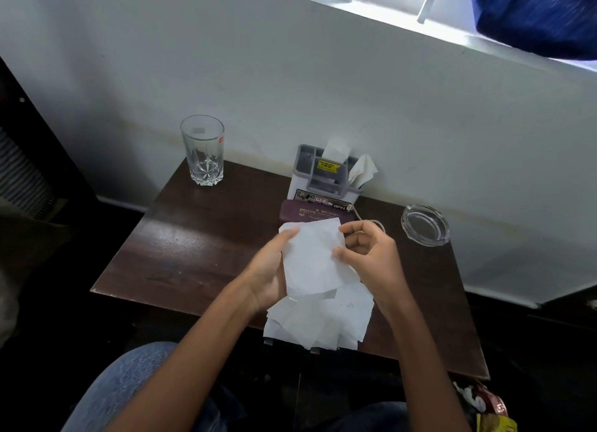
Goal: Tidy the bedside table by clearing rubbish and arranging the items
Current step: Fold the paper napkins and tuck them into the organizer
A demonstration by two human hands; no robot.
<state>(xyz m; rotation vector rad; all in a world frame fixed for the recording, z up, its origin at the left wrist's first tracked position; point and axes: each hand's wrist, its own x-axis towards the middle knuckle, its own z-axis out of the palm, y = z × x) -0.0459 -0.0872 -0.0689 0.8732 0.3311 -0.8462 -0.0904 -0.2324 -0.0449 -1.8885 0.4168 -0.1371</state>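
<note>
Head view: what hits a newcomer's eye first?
Dead centre, the left hand and right hand hold a white tissue sheet above the dark table, with a loose pile of tissues beneath it at the front edge. Behind them, an empty glass tumbler stands at the back left corner. A grey organiser stuffed with tissue sits against the wall, and a glass ashtray lies to the right.

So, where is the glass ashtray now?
In the head view, the ashtray sits on the table, far right, right of the grey organiser.
</note>
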